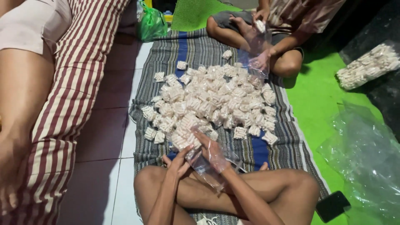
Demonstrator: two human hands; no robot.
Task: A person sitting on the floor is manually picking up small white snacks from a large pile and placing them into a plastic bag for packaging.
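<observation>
The right hand point(214, 154) sits inside a clear plastic bag point(208, 164), its grip blurred by the film so I cannot tell its state; the left hand point(180, 160) pinches small white packets point(185, 139) at the bag's mouth, beside the heap point(212, 100) on the striped mat point(200, 50); a co-worker's hands point(261, 58) are partly veiled by another bag.

The right hand point(213, 155) sits inside a clear plastic bag point(208, 164), so its fingers show only as a blur through the film, and I cannot tell how many white packets point(185, 139) it grips. The person opposite point(287, 25) is cut off at the top edge, head unseen. At the left edge, another person in a striped garment point(71, 96) runs out of view. The dark flat object point(332, 205) by the mat's near right corner is unidentifiable.
</observation>
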